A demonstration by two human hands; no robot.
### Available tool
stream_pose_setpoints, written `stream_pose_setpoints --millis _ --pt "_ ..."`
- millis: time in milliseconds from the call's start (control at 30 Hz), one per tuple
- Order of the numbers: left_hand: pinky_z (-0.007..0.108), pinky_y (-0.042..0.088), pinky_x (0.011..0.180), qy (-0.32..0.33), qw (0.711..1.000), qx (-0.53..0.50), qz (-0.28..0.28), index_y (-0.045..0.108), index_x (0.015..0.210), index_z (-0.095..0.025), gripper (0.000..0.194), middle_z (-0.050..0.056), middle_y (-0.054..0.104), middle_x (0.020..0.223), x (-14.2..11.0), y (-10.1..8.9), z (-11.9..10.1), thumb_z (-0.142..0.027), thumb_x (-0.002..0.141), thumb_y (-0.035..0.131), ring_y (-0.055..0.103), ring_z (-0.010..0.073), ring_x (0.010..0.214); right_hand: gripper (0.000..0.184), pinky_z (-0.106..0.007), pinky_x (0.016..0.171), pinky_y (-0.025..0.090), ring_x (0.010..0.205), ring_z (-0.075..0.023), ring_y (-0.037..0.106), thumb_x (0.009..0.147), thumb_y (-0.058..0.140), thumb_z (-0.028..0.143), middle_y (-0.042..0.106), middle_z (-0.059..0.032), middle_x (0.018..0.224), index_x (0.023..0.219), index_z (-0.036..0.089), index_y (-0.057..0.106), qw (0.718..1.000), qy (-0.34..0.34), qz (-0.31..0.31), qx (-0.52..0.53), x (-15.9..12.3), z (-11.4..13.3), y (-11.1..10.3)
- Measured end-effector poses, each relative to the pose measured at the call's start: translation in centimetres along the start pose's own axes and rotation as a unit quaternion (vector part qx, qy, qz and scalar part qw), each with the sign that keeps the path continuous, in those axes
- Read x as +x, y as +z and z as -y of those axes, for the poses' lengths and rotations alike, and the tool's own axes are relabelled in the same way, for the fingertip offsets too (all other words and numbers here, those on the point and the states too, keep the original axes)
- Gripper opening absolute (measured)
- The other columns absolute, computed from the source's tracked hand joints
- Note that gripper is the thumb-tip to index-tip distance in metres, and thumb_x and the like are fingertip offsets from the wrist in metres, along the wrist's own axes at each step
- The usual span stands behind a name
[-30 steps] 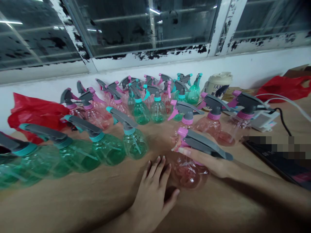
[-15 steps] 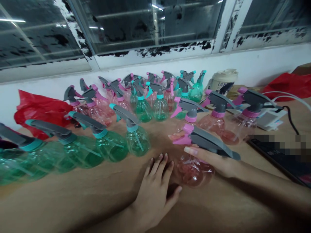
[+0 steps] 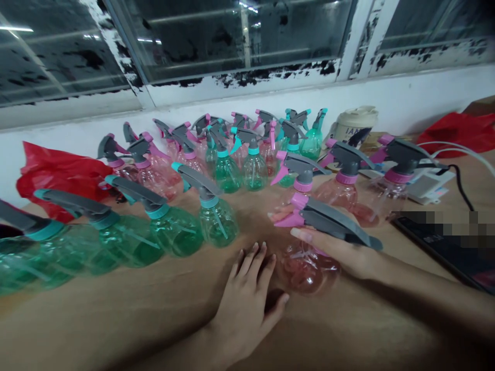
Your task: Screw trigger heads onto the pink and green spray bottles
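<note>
My right hand [image 3: 340,250] is wrapped round the neck of a pink spray bottle [image 3: 305,270], just under its grey and pink trigger head. The bottle stands upright on the brown table [image 3: 185,304]. Flat on the tabletop to its left lies my left hand [image 3: 249,299], fingers stretched out and nothing in it. Beyond that hand is a green spray bottle [image 3: 219,224], the right end of a row of green ones with grey and teal heads. Behind my right hand stand more pink spray bottles [image 3: 342,190].
Several pink and green spray bottles [image 3: 255,170] crowd together by the wall. Red plastic bags [image 3: 62,175] lie at both sides. A white tub [image 3: 353,126] stands at the back, a white power strip [image 3: 431,188] with cables at right, and a dark phone [image 3: 436,247] near my right forearm.
The view has shifted very slightly. Both hands and the pink spray bottle keep almost the same places.
</note>
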State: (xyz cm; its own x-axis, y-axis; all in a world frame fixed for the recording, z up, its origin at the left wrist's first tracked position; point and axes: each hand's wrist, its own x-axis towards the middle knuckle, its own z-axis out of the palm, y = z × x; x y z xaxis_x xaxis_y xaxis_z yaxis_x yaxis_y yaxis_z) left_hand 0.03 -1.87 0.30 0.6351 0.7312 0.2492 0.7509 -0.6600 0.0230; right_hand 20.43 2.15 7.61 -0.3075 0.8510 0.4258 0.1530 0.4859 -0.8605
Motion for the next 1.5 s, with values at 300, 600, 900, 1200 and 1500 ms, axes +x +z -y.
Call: stream_pose_setpoints --millis 300,600,900,1200,1500 --pt "0.050 0.032 0.103 -0.004 1.000 -0.007 0.009 0.041 0.133 -0.010 0.057 0.016 0.034 0.144 0.0 -0.1 -0.1 -0.039 0.086 0.054 0.029 0.0311 0.132 0.018 -0.031 0.082 0.052 0.091 -0.0176 0.065 0.084 0.058 0.029 0.070 0.0006 0.096 0.100 0.027 0.066 1.000 0.012 0.019 0.018 -0.2 -0.4 -0.1" --pt "0.050 0.036 0.099 0.004 1.000 0.001 -0.007 0.042 0.132 -0.009 0.055 0.017 0.038 0.141 0.1 -0.1 0.1 -0.038 0.086 0.053 0.034 0.0313 0.129 0.015 -0.032 0.073 0.052 0.081 -0.0177 0.063 0.082 0.061 0.035 0.067 -0.0011 0.084 0.089 0.023 0.066 0.999 0.023 -0.013 -0.021 -0.3 -0.7 -0.2" --pt "0.050 0.037 0.098 0.005 1.000 0.009 -0.005 0.043 0.131 -0.010 0.055 0.017 0.039 0.140 0.3 -0.2 0.1 -0.040 0.086 0.053 0.035 0.0315 0.128 0.012 -0.030 0.077 0.052 0.084 -0.0162 0.065 0.083 0.059 0.032 0.068 0.0002 0.088 0.092 0.025 0.064 1.000 0.003 0.007 0.012 -0.2 0.2 -0.3" --pt "0.050 0.036 0.098 0.003 1.000 0.005 0.003 0.043 0.131 -0.009 0.055 0.017 0.040 0.140 0.3 -0.3 0.0 -0.037 0.086 0.054 0.035 0.0318 0.128 0.026 -0.032 0.083 0.052 0.095 -0.0181 0.065 0.080 0.064 0.026 0.069 0.0003 0.105 0.106 0.027 0.064 1.000 -0.018 -0.023 0.008 -0.1 0.6 0.0" --pt "0.049 0.037 0.097 0.003 1.000 0.000 -0.007 0.041 0.132 -0.011 0.054 0.016 0.039 0.141 0.2 -0.1 0.0 -0.039 0.087 0.052 0.034 0.0309 0.129 0.028 -0.031 0.088 0.051 0.100 -0.0173 0.064 0.081 0.062 0.028 0.068 0.0012 0.110 0.110 0.028 0.063 1.000 -0.005 0.002 0.006 -0.2 0.4 -0.3"
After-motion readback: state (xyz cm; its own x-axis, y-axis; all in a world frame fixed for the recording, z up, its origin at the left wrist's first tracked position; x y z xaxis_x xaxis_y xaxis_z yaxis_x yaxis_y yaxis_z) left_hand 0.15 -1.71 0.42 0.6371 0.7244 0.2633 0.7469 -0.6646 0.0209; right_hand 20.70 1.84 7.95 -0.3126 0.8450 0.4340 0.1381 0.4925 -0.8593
